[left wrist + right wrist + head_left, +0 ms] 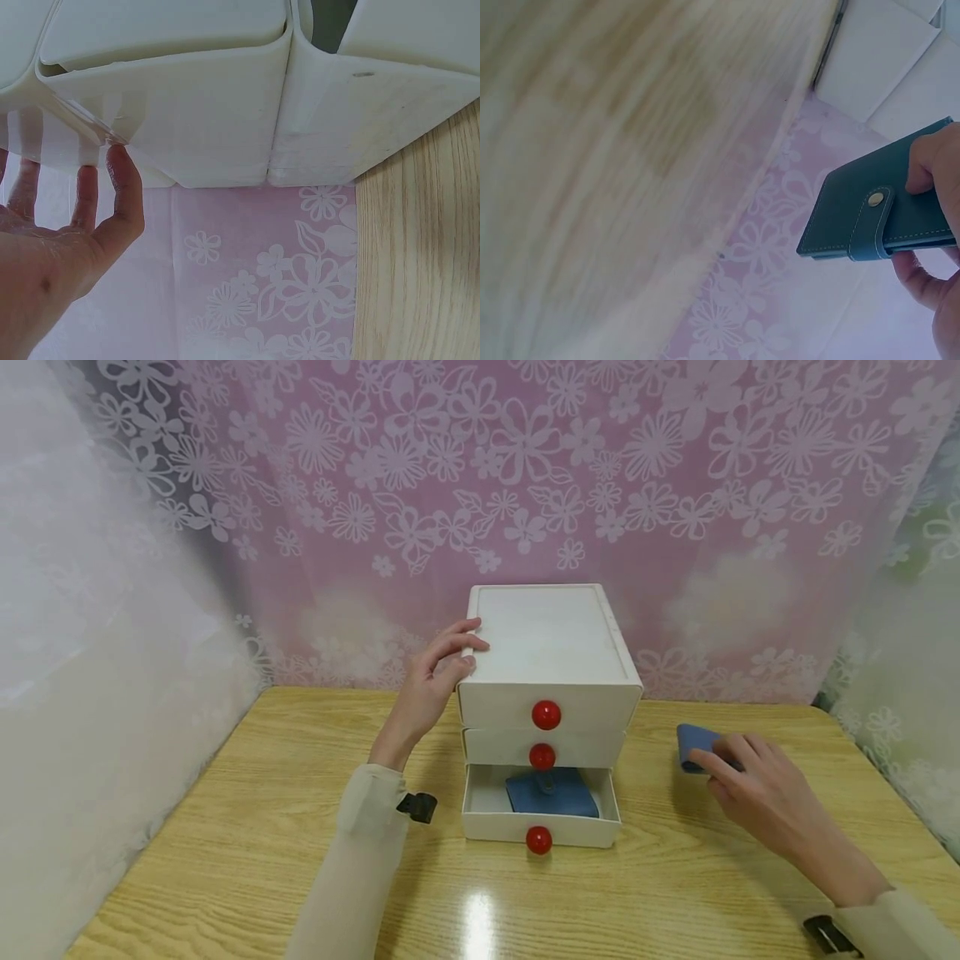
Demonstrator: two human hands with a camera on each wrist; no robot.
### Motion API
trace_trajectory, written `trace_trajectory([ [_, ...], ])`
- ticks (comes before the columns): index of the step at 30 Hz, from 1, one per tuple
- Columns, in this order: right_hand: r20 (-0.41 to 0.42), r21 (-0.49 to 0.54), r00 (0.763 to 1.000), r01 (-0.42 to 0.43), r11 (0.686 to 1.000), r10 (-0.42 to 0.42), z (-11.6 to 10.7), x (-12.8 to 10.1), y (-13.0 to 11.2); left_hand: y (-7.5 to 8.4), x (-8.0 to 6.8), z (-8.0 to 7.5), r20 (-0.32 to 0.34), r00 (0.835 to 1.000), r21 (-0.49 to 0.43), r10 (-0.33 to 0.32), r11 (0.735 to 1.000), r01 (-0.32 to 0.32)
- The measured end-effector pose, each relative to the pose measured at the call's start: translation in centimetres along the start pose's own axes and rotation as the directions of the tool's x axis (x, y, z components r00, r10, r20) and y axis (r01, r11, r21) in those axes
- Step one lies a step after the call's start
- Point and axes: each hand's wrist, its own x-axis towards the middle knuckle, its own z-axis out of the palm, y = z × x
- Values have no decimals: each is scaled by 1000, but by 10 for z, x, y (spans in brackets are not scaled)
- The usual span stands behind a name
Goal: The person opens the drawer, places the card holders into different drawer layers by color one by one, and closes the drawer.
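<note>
We see the left hand (pixel 435 681) resting straight-fingered on the white drawer unit's (pixel 551 643) top corner, bottom drawer (pixel 540 827) pulled open (blue item inside), right hand (pixel 765 789) pinching a blue snap wallet (pixel 693 747) on the wooden table (pixel 262 827), right of the unit.

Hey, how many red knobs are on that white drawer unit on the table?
3, stacked down the front of the white drawer unit: top knob on the shut top drawer, middle knob on the shut second drawer, bottom knob on the pulled-out bottom drawer. None seem hidden.
</note>
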Motion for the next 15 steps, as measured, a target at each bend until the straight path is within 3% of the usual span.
trace_trajectory([
  [7,-27,90,998,-58,994,61,-6,2,-6,0,1,0,0,1000,0,-2,1000,2],
  [15,-43,120,993,-101,988,107,-12,2,-10,0,1,0,2,1000,-4,0,1000,0],
])
